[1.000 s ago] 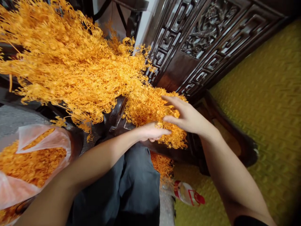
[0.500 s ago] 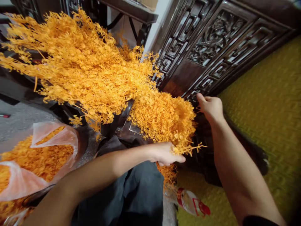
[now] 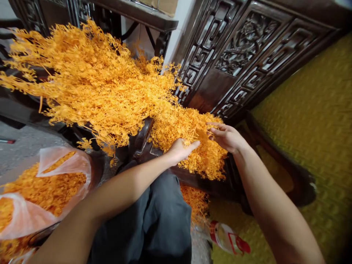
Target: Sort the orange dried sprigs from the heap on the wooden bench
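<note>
A large heap of orange dried sprigs [image 3: 90, 80] spreads across dark wooden furniture, and a smaller orange pile [image 3: 176, 124] lies to its right. My left hand [image 3: 180, 151] rests at the near side of the smaller pile, thumb stretched out to the right; whether its partly hidden fingers hold any sprigs is unclear. My right hand [image 3: 227, 137] reaches in at the pile's right edge with its fingers spread, close to thin orange stems.
An open plastic bag [image 3: 64, 165] of orange pieces stands at lower left. A carved wooden panel [image 3: 233, 55] rises behind the pile. A red-capped bottle [image 3: 227, 236] and more orange sprigs [image 3: 195, 201] lie below, beside a curved wooden armrest [image 3: 302, 183].
My left hand has moved up and left onto the smaller pile, and the sprig by it is no longer distinct. My right hand has moved left and slightly down, its fingers opening.
</note>
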{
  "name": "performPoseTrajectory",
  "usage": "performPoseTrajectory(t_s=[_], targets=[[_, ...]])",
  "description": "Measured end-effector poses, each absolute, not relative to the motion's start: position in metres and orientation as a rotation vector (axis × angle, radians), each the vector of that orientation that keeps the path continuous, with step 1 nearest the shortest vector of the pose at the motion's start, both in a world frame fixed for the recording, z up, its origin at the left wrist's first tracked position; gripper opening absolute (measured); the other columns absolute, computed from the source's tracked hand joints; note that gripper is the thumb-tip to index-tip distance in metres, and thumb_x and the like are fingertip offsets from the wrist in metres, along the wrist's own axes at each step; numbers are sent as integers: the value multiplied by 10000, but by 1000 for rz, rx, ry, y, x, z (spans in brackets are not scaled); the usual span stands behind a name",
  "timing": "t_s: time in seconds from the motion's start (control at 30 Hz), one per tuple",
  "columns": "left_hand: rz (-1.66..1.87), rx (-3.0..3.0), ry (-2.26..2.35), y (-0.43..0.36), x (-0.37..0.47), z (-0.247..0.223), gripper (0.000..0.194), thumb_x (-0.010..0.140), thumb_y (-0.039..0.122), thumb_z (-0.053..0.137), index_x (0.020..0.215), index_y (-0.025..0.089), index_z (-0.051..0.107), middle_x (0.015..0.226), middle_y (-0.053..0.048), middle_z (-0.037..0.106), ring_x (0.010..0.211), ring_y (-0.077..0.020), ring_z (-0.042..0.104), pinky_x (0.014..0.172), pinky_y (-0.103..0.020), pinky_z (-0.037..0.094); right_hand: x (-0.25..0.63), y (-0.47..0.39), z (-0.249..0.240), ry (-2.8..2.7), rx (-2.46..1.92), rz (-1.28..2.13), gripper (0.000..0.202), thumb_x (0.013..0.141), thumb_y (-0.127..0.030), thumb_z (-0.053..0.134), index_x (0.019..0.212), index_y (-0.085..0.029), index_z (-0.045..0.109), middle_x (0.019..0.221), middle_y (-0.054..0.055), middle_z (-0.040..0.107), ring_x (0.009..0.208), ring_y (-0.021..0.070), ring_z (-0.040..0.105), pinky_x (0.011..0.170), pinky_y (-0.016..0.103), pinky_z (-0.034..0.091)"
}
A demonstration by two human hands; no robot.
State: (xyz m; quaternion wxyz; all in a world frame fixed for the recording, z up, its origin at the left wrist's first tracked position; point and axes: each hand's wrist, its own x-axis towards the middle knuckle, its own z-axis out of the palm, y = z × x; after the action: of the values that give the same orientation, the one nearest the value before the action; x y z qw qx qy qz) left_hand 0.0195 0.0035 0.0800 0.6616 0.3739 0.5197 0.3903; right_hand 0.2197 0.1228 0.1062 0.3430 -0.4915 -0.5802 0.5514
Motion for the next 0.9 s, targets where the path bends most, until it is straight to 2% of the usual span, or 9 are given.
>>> performPoseTrajectory(t_s=[0.23,0.33,0.4,0.5,0.57,0.67,0.77,0.83,0.9], targets=[[1060,1026,1069,14,33,70,505,817,623,695,937,133,683,748,-41,677,464,-58,445,449,-244,340,195,55,102,-1393,-1199,1530,414,672,-394,908,942,-210,654,674,-22,603,542,97,523,515,223,431],[1075,1040,1014,16,43,70,337,845,483,713,858,149,667,662,4,637,449,-56,443,444,-228,349,183,39,96,-1292,-1209,1584,405,703,-435,879,853,-205,581,592,-31,554,511,102,523,480,207,421],[1081,1028,1000,15,49,73,240,877,345,676,743,155,621,577,37,571,414,-50,407,436,-221,332,180,44,90,-1262,-1237,1573,412,737,-482,836,796,-205,537,557,-33,509,467,100,491,405,193,353],[1123,1067,1000,11,56,80,346,884,210,593,553,168,502,478,56,478,386,-47,390,438,-218,312,187,70,79,-1170,-1293,1347,390,753,-462,799,768,-213,499,555,-49,456,412,83,413,337,183,265],[1168,1115,976,9,56,83,396,875,191,571,491,168,473,453,53,458,390,-48,408,449,-217,315,198,91,75,-1078,-1331,1133,362,740,-387,786,742,-216,467,547,-72,413,387,56,327,321,170,226],[1184,1086,934,15,49,79,377,884,252,590,526,162,515,516,38,545,391,-41,414,448,-221,306,214,114,78,-1057,-1344,1036,305,729,-302,750,703,-207,462,527,-82,377,389,37,259,322,151,189],[1191,1037,901,28,37,71,344,877,313,635,586,154,546,607,11,639,387,-28,392,441,-225,299,220,127,89,-1188,-1372,1016,179,689,-225,766,775,-171,619,599,-27,515,469,70,442,392,175,380],[1218,1016,873,35,31,67,352,867,348,660,599,156,537,610,7,653,390,-24,374,449,-221,307,217,131,96,-1370,-1452,971,279,657,-179,786,923,-162,704,792,47,666,661,143,625,574,257,545],[1242,964,845,40,27,65,359,860,384,674,626,167,508,620,13,669,386,-20,348,446,-216,292,210,128,102,-1557,-1517,853,404,678,-206,802,1072,-173,719,1068,111,719,926,226,690,785,348,584]])
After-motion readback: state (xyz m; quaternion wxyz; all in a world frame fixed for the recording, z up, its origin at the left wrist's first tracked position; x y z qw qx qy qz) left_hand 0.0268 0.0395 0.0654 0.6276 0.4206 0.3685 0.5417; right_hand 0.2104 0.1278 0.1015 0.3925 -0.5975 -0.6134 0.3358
